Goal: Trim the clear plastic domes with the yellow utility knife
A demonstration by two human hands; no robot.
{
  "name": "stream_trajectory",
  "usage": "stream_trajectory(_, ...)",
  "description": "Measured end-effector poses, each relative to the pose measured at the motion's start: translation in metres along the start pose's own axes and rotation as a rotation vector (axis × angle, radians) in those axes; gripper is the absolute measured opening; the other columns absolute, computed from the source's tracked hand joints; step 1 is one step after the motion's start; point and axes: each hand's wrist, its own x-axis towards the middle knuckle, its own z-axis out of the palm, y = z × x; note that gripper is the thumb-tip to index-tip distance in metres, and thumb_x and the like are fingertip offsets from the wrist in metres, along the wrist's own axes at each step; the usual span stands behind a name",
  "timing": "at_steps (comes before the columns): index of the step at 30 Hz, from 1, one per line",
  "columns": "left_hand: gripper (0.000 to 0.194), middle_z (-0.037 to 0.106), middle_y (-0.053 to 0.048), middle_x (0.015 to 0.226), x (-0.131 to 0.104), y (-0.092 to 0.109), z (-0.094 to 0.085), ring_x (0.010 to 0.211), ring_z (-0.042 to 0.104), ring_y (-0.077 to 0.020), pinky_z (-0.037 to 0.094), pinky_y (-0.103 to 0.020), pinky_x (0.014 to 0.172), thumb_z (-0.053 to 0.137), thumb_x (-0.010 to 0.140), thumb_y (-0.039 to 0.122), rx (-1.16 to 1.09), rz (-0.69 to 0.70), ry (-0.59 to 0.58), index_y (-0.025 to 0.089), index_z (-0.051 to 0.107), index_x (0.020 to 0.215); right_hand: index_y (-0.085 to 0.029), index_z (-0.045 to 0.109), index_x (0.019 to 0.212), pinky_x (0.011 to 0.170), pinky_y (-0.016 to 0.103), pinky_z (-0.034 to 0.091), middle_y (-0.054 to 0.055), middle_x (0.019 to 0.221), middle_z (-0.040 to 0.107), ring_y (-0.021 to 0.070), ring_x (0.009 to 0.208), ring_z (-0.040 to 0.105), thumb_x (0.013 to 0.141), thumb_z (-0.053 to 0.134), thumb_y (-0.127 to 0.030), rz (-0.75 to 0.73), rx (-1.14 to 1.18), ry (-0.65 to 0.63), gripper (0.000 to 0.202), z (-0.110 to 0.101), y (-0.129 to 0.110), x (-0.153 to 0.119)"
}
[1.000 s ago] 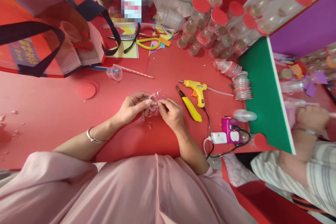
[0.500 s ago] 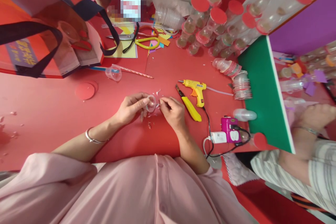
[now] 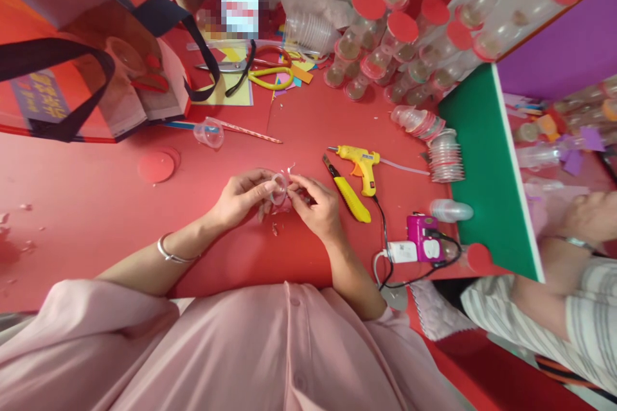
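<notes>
Between thumb and fingers, my left hand (image 3: 245,196) holds a small clear plastic cup (image 3: 278,188) by its rim. My right hand (image 3: 315,202) is at the cup's right side, thumb and fingertips drawn near each other; whatever lies between them is too small to make out. Small whitish scraps (image 3: 290,169) lie on the red table around the cup. Just right of my right hand are a yellow utility knife (image 3: 351,198) and a yellow glue gun (image 3: 360,164), both lying on the table.
Scissors (image 3: 274,79) and coloured paper lie at the back. Capped clear bottles (image 3: 369,32) crowd the back right, beside a green divider (image 3: 486,160). An orange bag (image 3: 62,90) stands at left. Purple and white plugs (image 3: 424,241) sit front right; beyond the divider is another person's arm (image 3: 554,276).
My right hand has moved slightly left, closer to the cup, with its fingers reaching further forward. The other person's hand has shifted a little. My left hand has stayed in place.
</notes>
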Motion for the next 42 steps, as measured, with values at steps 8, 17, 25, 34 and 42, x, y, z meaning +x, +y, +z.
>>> stream_trajectory(8, 0.041, 0.074, -0.009, 0.089, 0.0, -0.004, -0.002, 0.062, 0.068, -0.0155, 0.055, -0.022, 0.043, 0.083, 0.088, 0.039, 0.024, 0.049, -0.015, 0.013, 0.071, 0.117, -0.024, 0.073, 0.127, 0.072, 0.024, 0.063, 0.004, 0.102, 0.08, 0.0148, 0.088, 0.076, 0.095, 0.078, -0.037, 0.142, 0.045, 0.062, 0.035, 0.006, 0.001, -0.001)
stream_trajectory(17, 0.043, 0.076, -0.009, 0.097, -0.002, -0.005, 0.001, 0.072, 0.072, -0.0167, 0.059, -0.022, 0.056, 0.087, 0.084, 0.031, 0.051, 0.087, -0.024, 0.014, 0.07, 0.12, -0.025, 0.075, 0.115, 0.083, 0.032, 0.064, 0.004, 0.096, 0.08, 0.0172, 0.086, 0.076, 0.099, 0.073, -0.038, 0.16, -0.07, 0.218, 0.021, 0.02, 0.0, -0.003)
stream_trajectory(25, 0.047, 0.076, -0.009, 0.104, -0.006, -0.001, 0.006, 0.084, 0.074, -0.0174, 0.062, -0.025, 0.073, 0.093, 0.076, 0.026, 0.094, 0.104, -0.009, 0.014, 0.072, 0.116, -0.026, 0.068, 0.128, 0.082, 0.032, 0.063, 0.004, 0.096, 0.076, 0.0174, 0.084, 0.073, 0.103, 0.065, -0.034, 0.122, -0.145, 0.184, 0.027, 0.021, -0.001, -0.004)
stream_trajectory(34, 0.046, 0.077, -0.011, 0.106, -0.005, -0.006, 0.002, 0.082, 0.074, -0.0182, 0.062, -0.027, 0.071, 0.09, 0.08, 0.032, 0.096, 0.116, 0.031, 0.015, 0.07, 0.119, -0.026, 0.067, 0.131, 0.09, 0.034, 0.063, 0.005, 0.097, 0.077, 0.0186, 0.091, 0.074, 0.105, 0.06, -0.033, 0.118, -0.12, 0.188, 0.028, 0.02, 0.002, -0.004)
stream_trajectory(42, 0.041, 0.076, -0.008, 0.086, -0.005, -0.005, 0.0, 0.051, 0.063, -0.0128, 0.051, -0.025, 0.048, 0.082, 0.088, 0.042, 0.116, 0.062, 0.043, 0.015, 0.072, 0.117, -0.026, 0.074, 0.12, 0.085, 0.03, 0.063, 0.005, 0.102, 0.08, 0.0167, 0.087, 0.077, 0.11, 0.051, -0.032, 0.14, -0.049, 0.164, 0.025, 0.011, -0.002, -0.002)
